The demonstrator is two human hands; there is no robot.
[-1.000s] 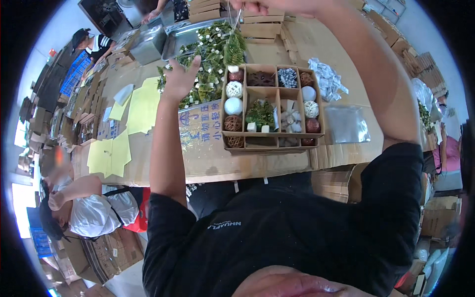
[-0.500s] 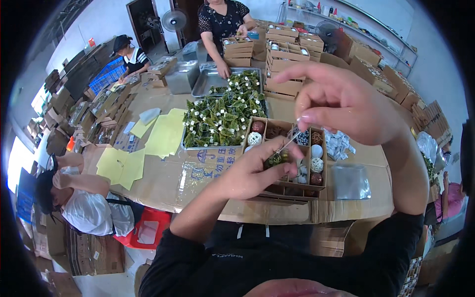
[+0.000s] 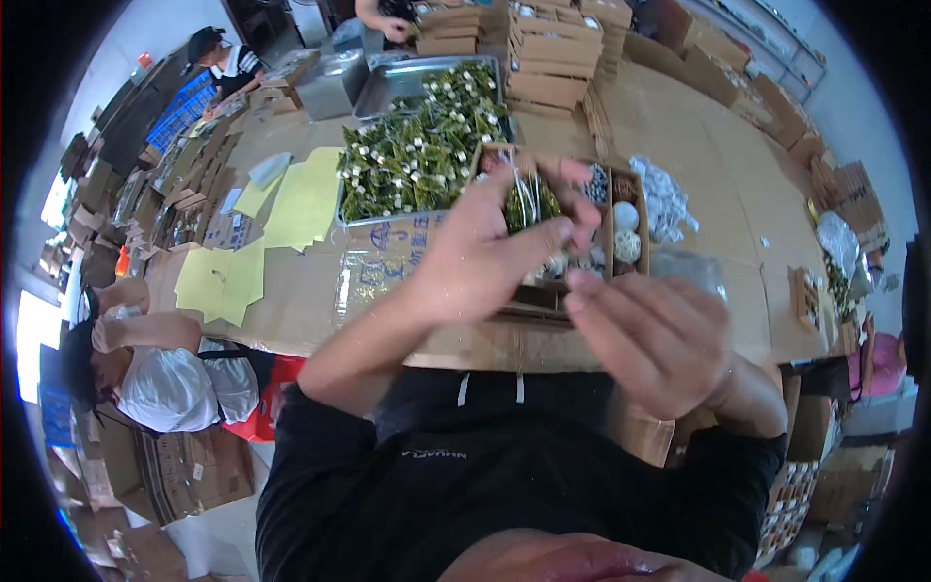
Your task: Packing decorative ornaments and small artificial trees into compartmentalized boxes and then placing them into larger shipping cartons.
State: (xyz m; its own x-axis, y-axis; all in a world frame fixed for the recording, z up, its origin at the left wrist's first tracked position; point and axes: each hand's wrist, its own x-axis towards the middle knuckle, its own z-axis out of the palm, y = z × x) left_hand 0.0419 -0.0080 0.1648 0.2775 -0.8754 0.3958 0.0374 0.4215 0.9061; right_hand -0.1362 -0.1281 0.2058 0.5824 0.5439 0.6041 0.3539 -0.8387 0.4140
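Observation:
My left hand [image 3: 475, 247] is over a divided cardboard box [image 3: 635, 175]. Its thumb and fingers curl around a green ornament [image 3: 524, 215] with pale string loops [image 3: 525, 189] rising from it. My right hand [image 3: 659, 339] is just right of and nearer than the left, thumb and fingertips pinched together beside the left fingers. Whatever the pinch holds is too small to make out. In the box compartments sit a white ball [image 3: 626, 215], a pale woven ball [image 3: 626, 244] and other round ornaments, partly hidden by my hands.
Left of the box, a metal tray [image 3: 373, 102] bears several green leafy bundles with white bits. Yellow paper sheets [image 3: 301, 209] lie further left. Crumpled silvery packaging [image 3: 659, 199] and a clear plastic stack [image 3: 689, 272] are on the right. Stacked cardboard boxes [image 3: 553, 58] stand behind. Co-workers sit around.
My right hand has come down from above the box to the near side of my left hand. The string stretched between my hands now loops up by the left fingers. The view has shifted.

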